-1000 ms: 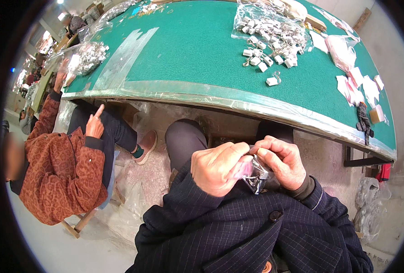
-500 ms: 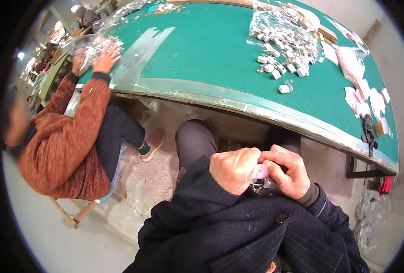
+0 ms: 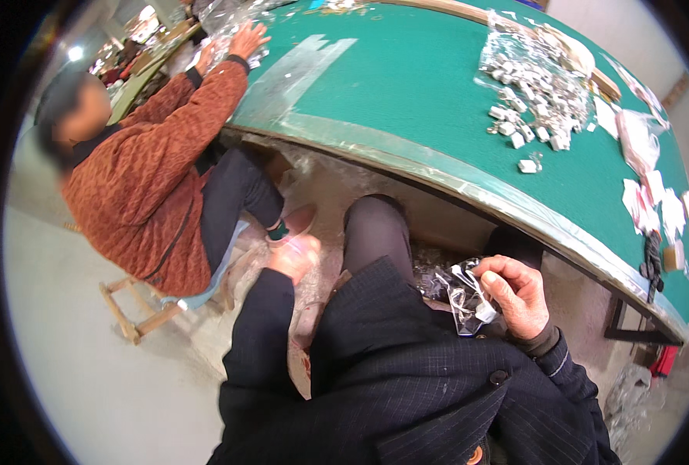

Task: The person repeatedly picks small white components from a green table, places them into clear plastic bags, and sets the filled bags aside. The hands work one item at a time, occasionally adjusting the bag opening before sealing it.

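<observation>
One shiny clear bag (image 3: pixel 462 310) showing a white block (image 3: pixel 485 311) hangs pinched just left of my right hand (image 3: pixel 519 297); my left hand (image 3: pixel 292 261) blurs, its grip I cannot tell

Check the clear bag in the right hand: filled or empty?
Not empty: the clear bag in the right hand shows a white block inside.

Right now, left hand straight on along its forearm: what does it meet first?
Probably the green table's front edge. The line from the left hand skims the other person's shoe, which looks lower. The hand is blurred and its height unclear, so it might pass under the tabletop.
</observation>
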Available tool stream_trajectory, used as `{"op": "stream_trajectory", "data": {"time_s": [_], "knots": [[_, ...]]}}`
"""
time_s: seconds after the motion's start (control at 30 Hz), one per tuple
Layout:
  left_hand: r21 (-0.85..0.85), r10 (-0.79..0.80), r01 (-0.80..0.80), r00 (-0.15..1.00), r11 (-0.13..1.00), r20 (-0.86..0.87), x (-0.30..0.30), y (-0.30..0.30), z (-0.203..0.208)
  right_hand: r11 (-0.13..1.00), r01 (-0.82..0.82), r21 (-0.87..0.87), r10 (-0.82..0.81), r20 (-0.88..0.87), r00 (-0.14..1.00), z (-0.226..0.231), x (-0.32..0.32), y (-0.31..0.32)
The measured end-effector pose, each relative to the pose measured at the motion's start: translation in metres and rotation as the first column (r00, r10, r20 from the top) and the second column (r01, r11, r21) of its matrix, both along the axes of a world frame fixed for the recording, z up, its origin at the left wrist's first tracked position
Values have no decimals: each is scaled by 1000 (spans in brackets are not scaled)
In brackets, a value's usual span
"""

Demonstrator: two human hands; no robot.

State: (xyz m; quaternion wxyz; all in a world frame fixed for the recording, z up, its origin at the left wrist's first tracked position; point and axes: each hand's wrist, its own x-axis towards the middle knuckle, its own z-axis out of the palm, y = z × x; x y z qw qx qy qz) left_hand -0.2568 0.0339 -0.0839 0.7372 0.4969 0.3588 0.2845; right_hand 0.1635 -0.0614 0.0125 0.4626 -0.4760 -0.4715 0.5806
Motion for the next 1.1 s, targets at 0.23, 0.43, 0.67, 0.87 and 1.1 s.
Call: {"op": "stream_trajectory", "data": {"time_s": [0.23, 0.43, 0.67, 0.87, 1.1], "knots": [[152, 214, -156, 819, 976, -533, -39, -21, -55, 994, 6, 111, -4, -21, 1000, -1, -1, 14], [289, 199, -96, 915, 953, -350, 52, -5, -3, 987, 93, 131, -91, -26, 996, 4, 1, 15], [271, 244, -249, 968, 930, 50, 131, 0, 84, 980, 102, 172, -105, 9, 994, 9, -3, 18], [187, 18, -35, 996, 982, 90, 214, -27, 91, 970, 155, 188, -151, -36, 988, 6, -5, 13], [301, 139, -159, 986, 940, 87, 240, -40, 94, 949, 233, 214, -238, -4, 971, -1, 4, 6]]}}
